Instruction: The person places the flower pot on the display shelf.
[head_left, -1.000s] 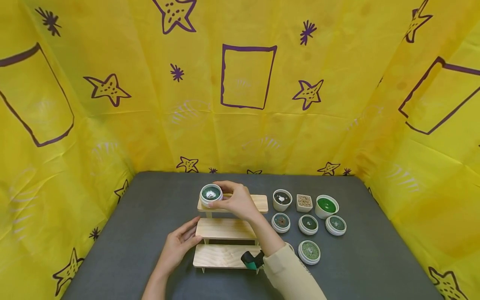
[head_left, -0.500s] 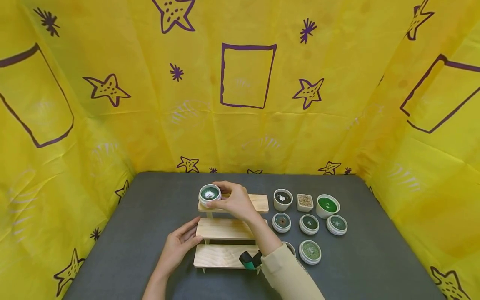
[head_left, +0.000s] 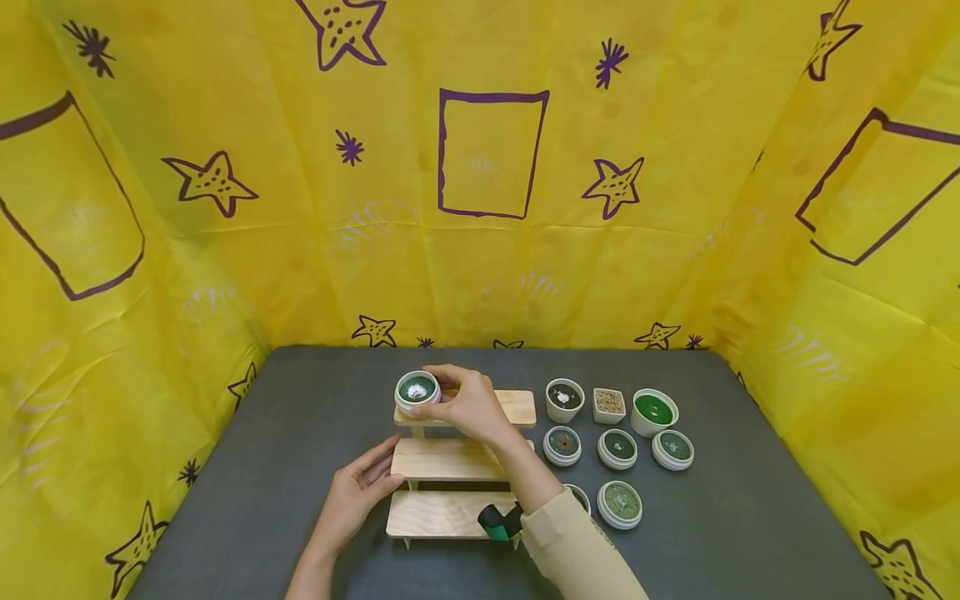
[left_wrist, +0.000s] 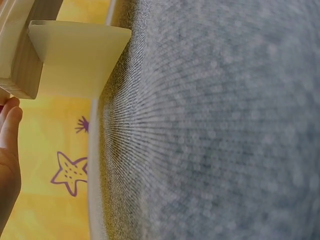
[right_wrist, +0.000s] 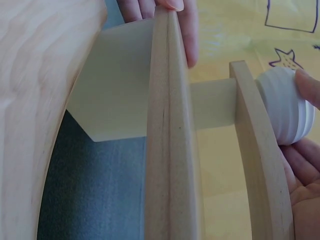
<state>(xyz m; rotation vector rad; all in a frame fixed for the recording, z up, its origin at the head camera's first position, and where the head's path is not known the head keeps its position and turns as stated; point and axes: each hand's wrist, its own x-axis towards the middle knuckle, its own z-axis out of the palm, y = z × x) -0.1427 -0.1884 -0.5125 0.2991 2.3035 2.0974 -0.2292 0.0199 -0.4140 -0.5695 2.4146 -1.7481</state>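
Note:
A three-tier wooden display stand (head_left: 450,458) with pale board shelves stands mid-table. At the left end of its top shelf, my right hand (head_left: 472,404) holds a small white ribbed pot (head_left: 417,388) with a dark green filling and a white patch on it. Thumb and fingers are on opposite sides of the pot, which sits right at the shelf in the right wrist view. My left hand (head_left: 356,496) grips the left end of the middle shelf, thumb in front and fingers behind. The left wrist view mostly shows the grey tabletop (left_wrist: 225,120) and one stand support (left_wrist: 80,55).
Right of the stand are several similar pots, including a bright green one (head_left: 654,411), a black one (head_left: 564,397) and a pale green one (head_left: 620,503). Among them is a square cup of beige grains (head_left: 608,405). Yellow patterned cloth (head_left: 487,275) encloses the table's back and sides.
My right hand has shifted the pot slightly left along the top shelf. The left hand stays at the middle shelf's end.

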